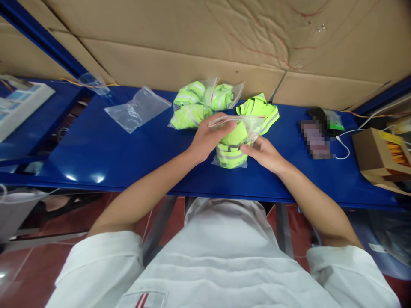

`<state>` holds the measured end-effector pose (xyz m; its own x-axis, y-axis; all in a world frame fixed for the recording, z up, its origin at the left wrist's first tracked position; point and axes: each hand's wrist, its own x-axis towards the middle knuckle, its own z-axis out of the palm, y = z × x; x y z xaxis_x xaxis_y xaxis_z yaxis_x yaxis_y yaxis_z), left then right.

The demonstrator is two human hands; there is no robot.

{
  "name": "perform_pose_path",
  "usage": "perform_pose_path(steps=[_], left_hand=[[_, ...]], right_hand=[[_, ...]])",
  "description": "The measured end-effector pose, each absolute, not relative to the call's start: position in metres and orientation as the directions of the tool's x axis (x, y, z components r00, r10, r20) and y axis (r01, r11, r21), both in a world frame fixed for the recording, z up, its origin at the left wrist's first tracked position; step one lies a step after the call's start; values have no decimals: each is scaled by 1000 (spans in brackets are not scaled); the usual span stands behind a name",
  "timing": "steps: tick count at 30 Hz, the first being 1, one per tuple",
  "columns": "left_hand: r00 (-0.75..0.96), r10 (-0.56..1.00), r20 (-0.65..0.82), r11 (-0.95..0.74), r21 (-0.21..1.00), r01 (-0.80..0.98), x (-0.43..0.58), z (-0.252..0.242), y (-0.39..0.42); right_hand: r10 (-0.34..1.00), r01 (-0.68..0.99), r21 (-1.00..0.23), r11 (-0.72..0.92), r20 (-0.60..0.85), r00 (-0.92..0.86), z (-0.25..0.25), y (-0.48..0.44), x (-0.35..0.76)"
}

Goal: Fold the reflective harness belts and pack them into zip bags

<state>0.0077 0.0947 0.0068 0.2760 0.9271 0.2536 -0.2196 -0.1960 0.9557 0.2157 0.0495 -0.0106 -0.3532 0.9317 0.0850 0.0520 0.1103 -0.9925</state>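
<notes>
On the blue table, my left hand pinches the upper rim of a clear zip bag. A folded neon-yellow reflective vest sits partly inside that bag. My right hand grips the bag's right side against the vest. Both hands are closed on the bag. Just behind lie two bagged vests and a loose folded vest.
Empty clear bags lie at the left rear of the table. A phone with a white cable and a small cardboard box sit to the right. Cardboard sheets form the back wall. A white box stands far left.
</notes>
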Motion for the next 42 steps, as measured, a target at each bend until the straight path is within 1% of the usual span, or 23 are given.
perform_pose_path(steps=[3,6,9,12,16,19,23,26,29,31,33,36,39,41,42], left_hand=[[329,894,304,-270,952,-146,6,13,91],[430,824,369,-345,929,-135,3,18,87],[488,769,413,-387,908,-159,1,20,86],[464,764,447,-412,893,-182,2,20,85],[393,809,437,-439,894,-92,6,22,80],[408,819,404,-425,904,-42,6,23,77],[438,824,359,-376,925,-50,5,21,78],[414,849,329,-320,943,-95,7,17,79],[354,887,298,-256,953,-161,9,14,80],[344,897,278,-211,952,-220,10,13,82],[387,889,246,-135,947,-293,11,14,84],[505,845,173,24,933,-360,10,18,89],[533,837,120,98,927,-361,8,17,95],[488,865,115,74,933,-352,7,12,100],[452,883,127,38,941,-338,7,9,102]], right_hand=[[928,96,-977,191,148,-342,-10,51,219],[901,127,-934,333,276,-334,-7,49,219],[895,199,-885,420,368,-251,-5,45,216],[889,276,-845,458,435,-141,-6,42,214],[856,298,-818,492,516,2,-5,41,211],[860,316,-824,470,508,47,-2,38,209],[855,348,-813,467,515,57,4,34,210],[841,367,-798,477,536,72,8,34,212],[809,340,-801,492,565,161,11,37,216],[793,310,-811,496,568,220,11,41,219],[792,282,-825,489,556,252,10,46,222],[812,213,-863,458,504,295,8,53,228],[883,137,-913,385,408,233,8,59,236],[913,150,-921,361,381,144,9,62,240],[912,180,-912,369,392,117,10,63,242]])
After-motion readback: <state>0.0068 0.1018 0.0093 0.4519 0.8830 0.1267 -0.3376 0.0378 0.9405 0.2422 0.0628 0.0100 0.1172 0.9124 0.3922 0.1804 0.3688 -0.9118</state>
